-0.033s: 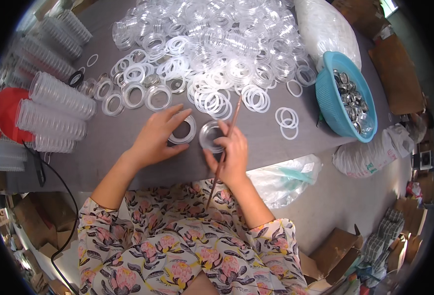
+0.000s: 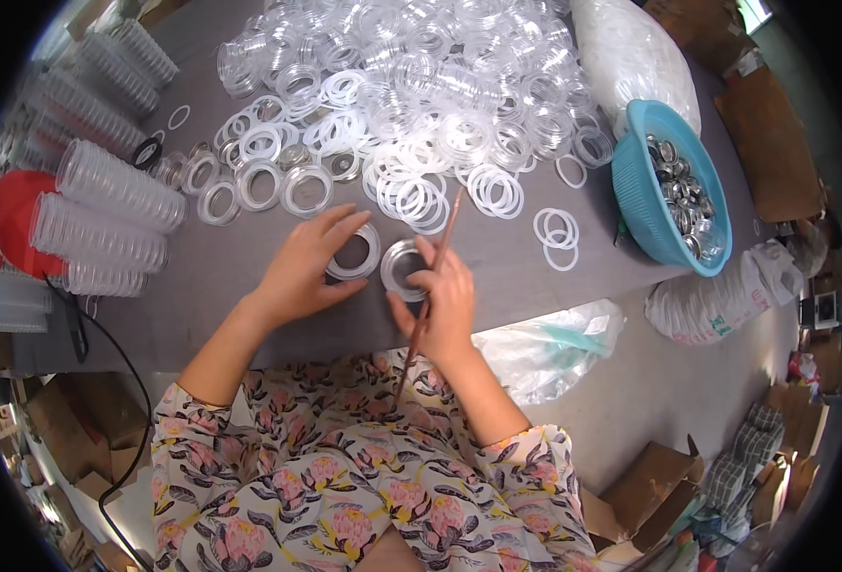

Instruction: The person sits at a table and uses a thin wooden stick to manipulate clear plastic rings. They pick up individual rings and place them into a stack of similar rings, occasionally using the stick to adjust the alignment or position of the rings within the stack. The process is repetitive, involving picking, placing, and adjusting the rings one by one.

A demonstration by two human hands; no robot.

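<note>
L hand (image 2: 302, 262) loosely open round white ring (image 2: 372, 253), R hand (image 2: 447, 310) gripping brown stick (image 2: 453, 217), fingers at clear ring (image 2: 390, 264) just beside, nr table (image 2: 521, 276) front edge. Some room R, bar loose rings (image 2: 575, 229), to blue basket (image 2: 642, 205); clear pile (image 2: 430, 57) blocks far side, clear stacks (image 2: 101, 234) the L

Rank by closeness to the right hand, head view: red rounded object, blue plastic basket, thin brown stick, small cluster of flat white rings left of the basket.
1. Thin brown stick: held in the right hand.
2. Flat white rings: forward right.
3. Blue plastic basket: farther right.
4. Red rounded object: far left.
</note>
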